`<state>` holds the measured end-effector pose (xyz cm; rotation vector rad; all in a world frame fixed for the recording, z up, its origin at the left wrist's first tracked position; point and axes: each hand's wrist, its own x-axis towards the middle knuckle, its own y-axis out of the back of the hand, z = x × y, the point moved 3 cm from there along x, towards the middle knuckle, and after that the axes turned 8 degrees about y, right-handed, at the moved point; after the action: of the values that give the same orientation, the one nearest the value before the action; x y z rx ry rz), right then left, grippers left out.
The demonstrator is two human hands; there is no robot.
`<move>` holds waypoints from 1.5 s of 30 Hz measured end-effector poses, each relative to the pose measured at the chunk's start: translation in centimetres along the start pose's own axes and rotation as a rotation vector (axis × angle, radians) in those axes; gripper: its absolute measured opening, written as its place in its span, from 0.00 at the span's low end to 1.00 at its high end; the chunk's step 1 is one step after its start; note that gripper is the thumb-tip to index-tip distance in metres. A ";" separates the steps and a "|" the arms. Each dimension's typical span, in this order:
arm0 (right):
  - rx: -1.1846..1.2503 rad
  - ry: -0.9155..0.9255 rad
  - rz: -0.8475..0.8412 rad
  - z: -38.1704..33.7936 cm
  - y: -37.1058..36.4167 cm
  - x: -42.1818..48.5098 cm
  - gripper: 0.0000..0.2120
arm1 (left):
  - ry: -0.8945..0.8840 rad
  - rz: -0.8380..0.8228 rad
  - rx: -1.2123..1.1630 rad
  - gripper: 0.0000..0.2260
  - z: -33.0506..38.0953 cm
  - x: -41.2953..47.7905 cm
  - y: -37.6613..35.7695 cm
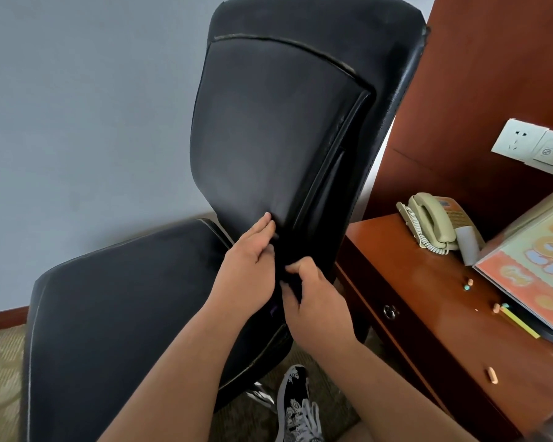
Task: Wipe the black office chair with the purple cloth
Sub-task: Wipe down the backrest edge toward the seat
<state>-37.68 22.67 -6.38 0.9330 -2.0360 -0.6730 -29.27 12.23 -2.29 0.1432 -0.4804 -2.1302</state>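
Both hands work at the foot of the chair's (278,129) back, right where it meets the seat (134,301). The left hand (249,253) lies with its fingers straight and flat against the back's lower edge. The right hand (313,301) is curled, thumb and fingers pinching a dark fold that seems to be the cloth (273,309). Only a sliver of purple shows between the wrists, so how much of it is bunched in that grip is hard to tell. The step looks like wiping the crease and the side rail, with most of the back and the whole seat likely yet to be done. To do it well, the cloth should be opened out rather than kept wadded, then drawn along the seam in one direction so dust comes out of the gap instead of being packed in. The left hand can steady the back while the right one rubs. The chair probably swivels, so press lightly toward the desk (428,298) side. A shove could knock it against the edge near the phone (434,221).
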 end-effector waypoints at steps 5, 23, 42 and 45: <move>-0.064 0.099 0.115 -1.2 2.5 1.1 0.08 | 0.008 0.020 -0.023 0.20 -0.1 0.2 0.1; -0.074 0.091 0.084 -0.2 -0.2 -0.1 0.07 | -0.021 0.001 0.086 0.23 -0.2 0.1 0.2; 0.252 -0.091 0.396 1.5 0.6 -0.2 0.07 | -0.009 0.107 0.106 0.19 -0.4 -0.4 0.7; 0.146 -0.174 0.292 2.6 -0.2 -1.3 0.06 | -0.009 0.108 0.101 0.18 -0.5 -0.2 0.6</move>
<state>-39.16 23.89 -8.51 0.6552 -2.3426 -0.4647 -28.56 11.96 -2.52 0.1614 -0.5881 -2.0023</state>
